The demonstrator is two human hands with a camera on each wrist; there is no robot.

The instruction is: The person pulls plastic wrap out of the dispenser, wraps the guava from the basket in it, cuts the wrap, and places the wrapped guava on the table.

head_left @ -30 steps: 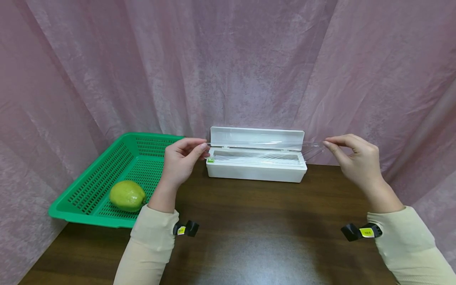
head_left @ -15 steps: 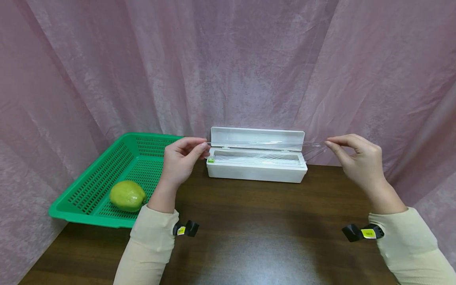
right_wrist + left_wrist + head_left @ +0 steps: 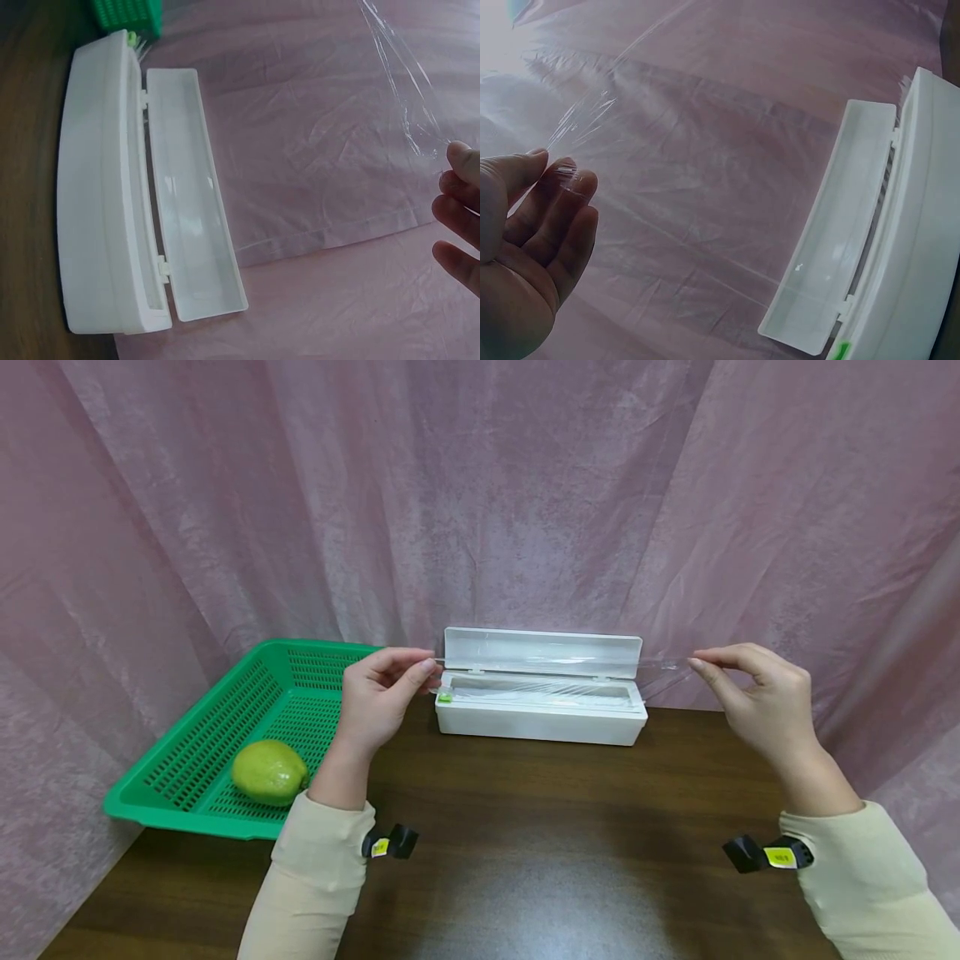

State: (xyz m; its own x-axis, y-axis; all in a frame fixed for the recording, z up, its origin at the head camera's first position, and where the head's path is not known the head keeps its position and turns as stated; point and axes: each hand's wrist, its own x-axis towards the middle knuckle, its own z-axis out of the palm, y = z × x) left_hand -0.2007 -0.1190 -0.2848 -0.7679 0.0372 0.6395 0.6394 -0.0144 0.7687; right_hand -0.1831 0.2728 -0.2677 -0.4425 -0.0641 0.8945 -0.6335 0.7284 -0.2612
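Observation:
A clear sheet of plastic wrap (image 3: 555, 661) is stretched between both hands, in front of a white wrap dispenser box (image 3: 540, 725). My left hand (image 3: 382, 700) pinches one corner between thumb and forefinger, left of the box. Off the box's right side, my right hand (image 3: 761, 700) pinches the opposite corner. The box's lid (image 3: 543, 647) stands raised at the back, and more film lies over the opening. Creases fan out from the left fingertips in the film (image 3: 581, 120); in the right wrist view the film (image 3: 401, 82) runs taut to the right thumb.
A green plastic basket (image 3: 180, 821) stands on the left, holding a yellow-green round fruit (image 3: 268, 772). The brown wooden table (image 3: 525, 827) stretches in front of the box. A pink curtain (image 3: 525, 493) hangs close behind it.
My right hand has shifted slightly to the right, still pinching the film. The left hand has barely moved, a touch leftward. Box, basket and fruit stay put.

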